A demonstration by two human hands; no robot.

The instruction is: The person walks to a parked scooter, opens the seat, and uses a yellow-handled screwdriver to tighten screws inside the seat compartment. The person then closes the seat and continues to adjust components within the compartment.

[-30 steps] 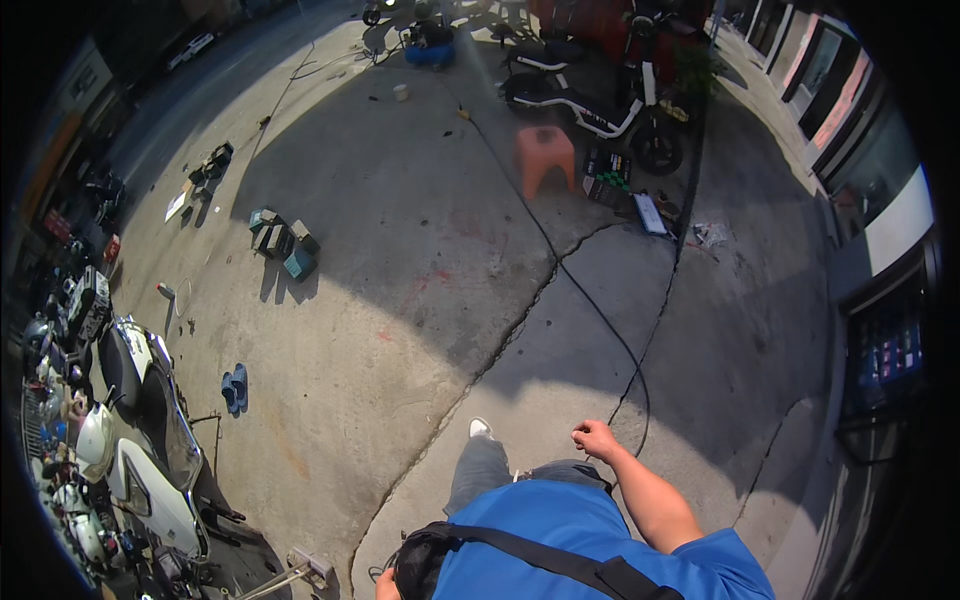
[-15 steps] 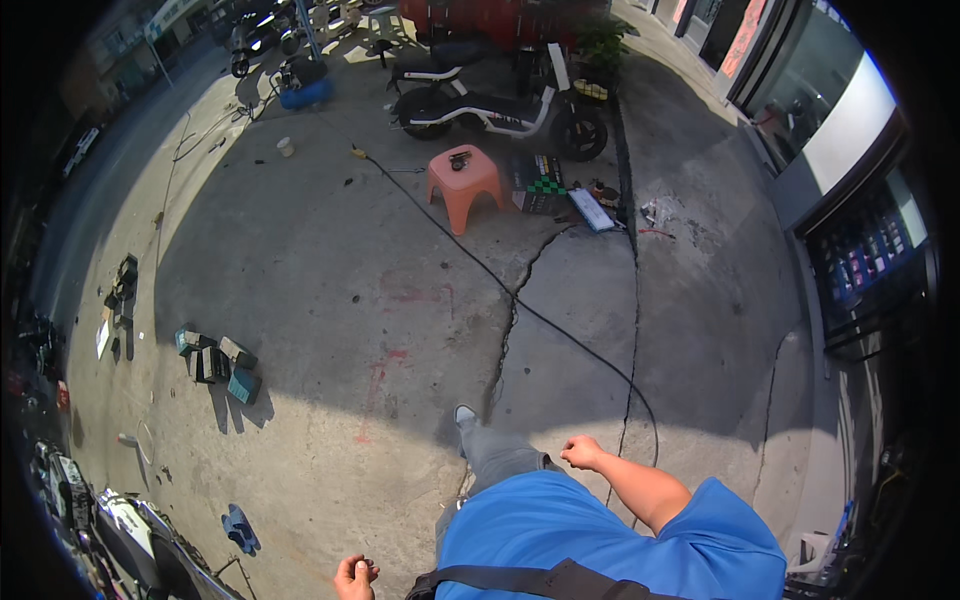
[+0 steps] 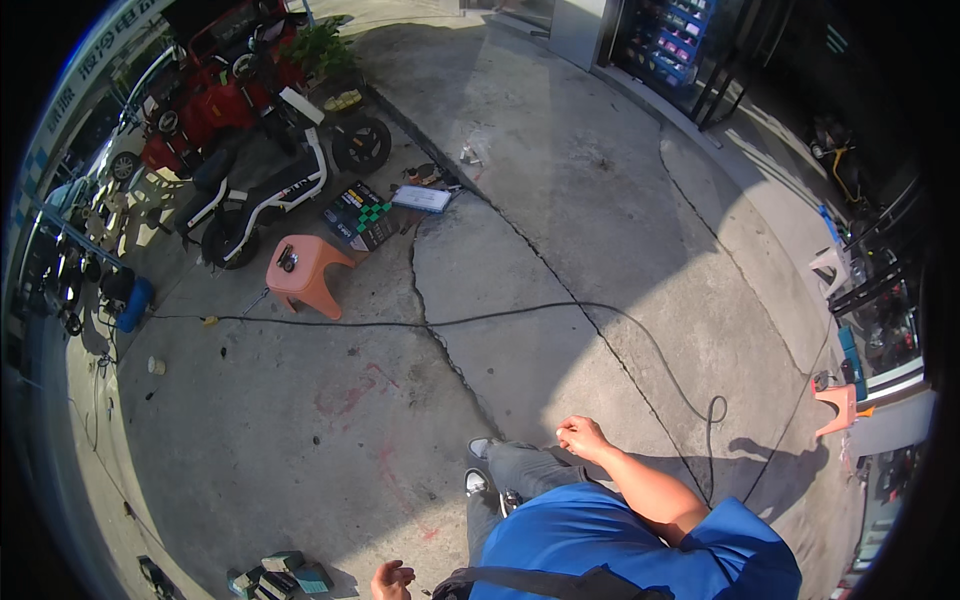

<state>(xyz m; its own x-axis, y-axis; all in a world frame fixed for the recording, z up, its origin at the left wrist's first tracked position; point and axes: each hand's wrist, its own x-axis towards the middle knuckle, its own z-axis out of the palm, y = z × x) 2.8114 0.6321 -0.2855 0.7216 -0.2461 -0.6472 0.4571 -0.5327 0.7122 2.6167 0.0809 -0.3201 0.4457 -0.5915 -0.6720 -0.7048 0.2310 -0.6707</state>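
Blue shirt [image 3: 630,540] on a person's back and shoulders fills the bottom middle, above concrete [image 3: 270,400] split into sun and shade. From where I stand, the right hand [image 3: 582,437] hangs ahead of the body, fingers loosely curled toward the thumb; I cannot tell how fully they close or whether they hold anything small. The left hand [image 3: 391,580] shows at the lower edge, fingers bent but partly open, nothing visible in them. A black bag [image 3: 455,587] sits just beside it; dark boxes [image 3: 282,578] cluster to its left. A black cable [image 3: 425,325] winds across the ground ahead, apart from the 2 hands. Farther off stand an orange stool [image 3: 303,270] and a scooter [image 3: 285,185].
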